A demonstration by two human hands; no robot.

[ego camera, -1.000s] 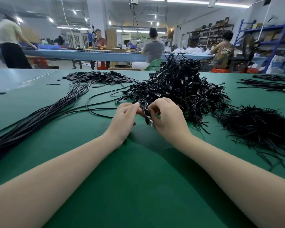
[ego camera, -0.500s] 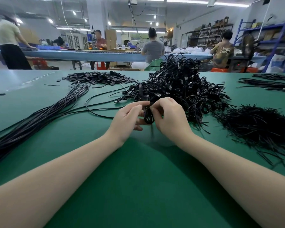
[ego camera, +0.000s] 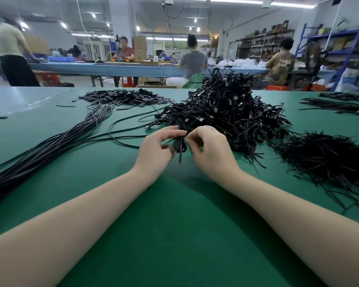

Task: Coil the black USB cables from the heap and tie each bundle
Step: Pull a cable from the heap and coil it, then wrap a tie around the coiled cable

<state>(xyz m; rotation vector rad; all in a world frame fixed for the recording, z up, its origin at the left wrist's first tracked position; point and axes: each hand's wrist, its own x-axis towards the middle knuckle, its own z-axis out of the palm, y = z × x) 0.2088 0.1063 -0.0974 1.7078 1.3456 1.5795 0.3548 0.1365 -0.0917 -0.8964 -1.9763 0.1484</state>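
Nearest the camera, two bare forearms reach forward over the green table (ego camera: 174, 235) and meet at a small coiled bundle (ego camera: 180, 146) of black cable held just above the surface. The left hand (ego camera: 157, 151) has its fingers curled, thumb and fingertips pinching the bundle's left side; the right hand (ego camera: 210, 149) is curled too, its thumb and forefinger pinching the top of the coil from the right, so the bundle sits squeezed between the two sets of fingertips. A short loose end hangs down from the coil below the fingers (whether it is cable or a tie strand cannot be told). Just beyond the fingertips, almost touching them, rises the heap of black USB cables (ego camera: 226, 112), a tangled mound with connector ends showing. To the right of the right hand's fingers, apart from them, lies a spread pile of thin black ties (ego camera: 327, 160). To the left of the left hand's fingers, a long sheaf of straight cables (ego camera: 50, 150) runs diagonally across the table, with a few loose strands looping toward the hands. Farther beyond the fingers, left of the heap, is a flat scatter of small black pieces (ego camera: 124, 98). Past the table's far edge, several people (ego camera: 193, 61) work at a long blue bench (ego camera: 104, 68), with shelving (ego camera: 263, 44) beyond.
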